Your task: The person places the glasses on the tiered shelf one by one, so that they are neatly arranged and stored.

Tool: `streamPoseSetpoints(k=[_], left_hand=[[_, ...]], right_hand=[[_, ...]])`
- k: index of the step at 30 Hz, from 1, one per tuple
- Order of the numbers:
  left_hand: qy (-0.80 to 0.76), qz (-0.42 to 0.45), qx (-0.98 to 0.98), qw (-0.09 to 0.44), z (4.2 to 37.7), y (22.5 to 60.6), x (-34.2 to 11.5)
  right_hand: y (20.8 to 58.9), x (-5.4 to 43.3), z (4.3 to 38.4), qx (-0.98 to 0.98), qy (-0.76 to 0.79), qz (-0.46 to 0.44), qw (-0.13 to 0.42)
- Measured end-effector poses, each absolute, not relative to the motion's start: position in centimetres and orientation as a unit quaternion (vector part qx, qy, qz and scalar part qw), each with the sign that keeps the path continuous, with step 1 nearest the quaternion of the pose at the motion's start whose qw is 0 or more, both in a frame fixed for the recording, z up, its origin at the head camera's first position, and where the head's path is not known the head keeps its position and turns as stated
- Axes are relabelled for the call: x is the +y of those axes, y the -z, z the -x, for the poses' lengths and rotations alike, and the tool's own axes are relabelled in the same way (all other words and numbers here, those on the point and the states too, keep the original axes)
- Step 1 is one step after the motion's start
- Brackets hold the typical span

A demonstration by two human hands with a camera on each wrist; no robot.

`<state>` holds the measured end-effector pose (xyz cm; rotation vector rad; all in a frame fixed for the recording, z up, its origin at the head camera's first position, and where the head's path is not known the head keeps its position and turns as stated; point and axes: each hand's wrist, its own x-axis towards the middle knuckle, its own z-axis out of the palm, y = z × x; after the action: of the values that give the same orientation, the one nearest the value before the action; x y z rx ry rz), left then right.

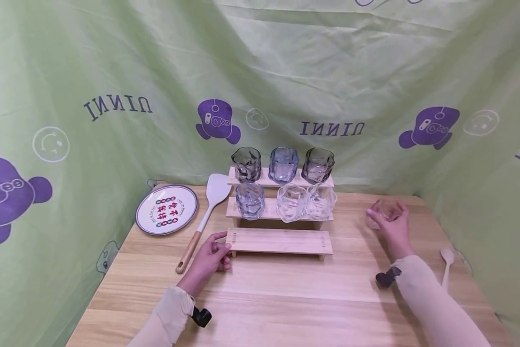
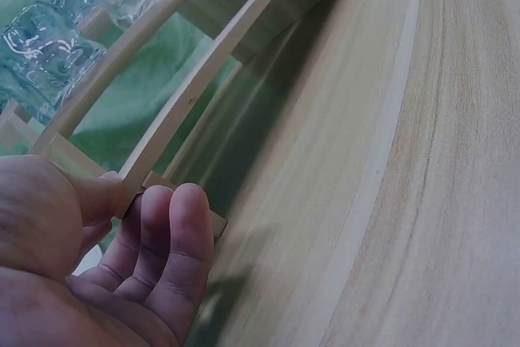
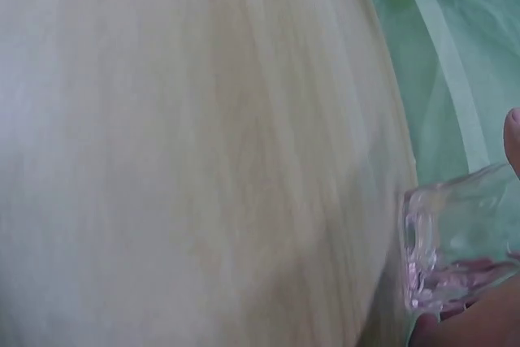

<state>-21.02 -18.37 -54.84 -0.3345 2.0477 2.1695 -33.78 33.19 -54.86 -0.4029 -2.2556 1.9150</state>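
My left hand (image 1: 211, 254) pinches the left end of the lowest step of a three-step wooden display stand (image 1: 281, 241). In the left wrist view the thumb lies on top of the board (image 2: 175, 123) and the fingers curl under it. Off to the right of the stand, my right hand (image 1: 394, 229) holds a clear, pink-tinted glass (image 1: 374, 219) between thumb and fingers. The right wrist view shows this glass (image 3: 455, 237) close to the table surface, partly cut off by the frame.
Two dark grey glasses (image 1: 246, 165) (image 1: 318, 166) flank a blue one (image 1: 283, 165) on the top step. The middle step bears a pale blue glass (image 1: 250, 201) and two clear glasses (image 1: 291, 203) (image 1: 320, 202). A plate (image 1: 166, 210) and spatula (image 1: 204, 217) lie left, a small spoon (image 1: 447, 262) right.
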Motion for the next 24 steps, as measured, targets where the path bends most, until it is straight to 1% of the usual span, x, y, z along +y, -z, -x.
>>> streamPoseSetpoints(k=[8,12,18,24], left_hand=[[-0.721,0.108,0.681,0.068,21.1,55.0,-18.5],[-0.720,0.106,0.682,0.069,21.0,55.0,-18.5],[-0.719,0.109,0.683,0.073,20.9,55.0,-18.4],[-0.719,0.105,0.683,0.073,20.9,54.7,-18.5]], right_hand=[[55.6,33.6,33.5,-0.782,-0.605,0.120,0.093],[56.1,33.2,32.9,-0.788,-0.592,0.125,0.113],[55.5,31.1,30.8,-0.786,-0.592,0.115,0.137],[52.9,27.7,27.5,-0.786,-0.598,0.085,0.131]])
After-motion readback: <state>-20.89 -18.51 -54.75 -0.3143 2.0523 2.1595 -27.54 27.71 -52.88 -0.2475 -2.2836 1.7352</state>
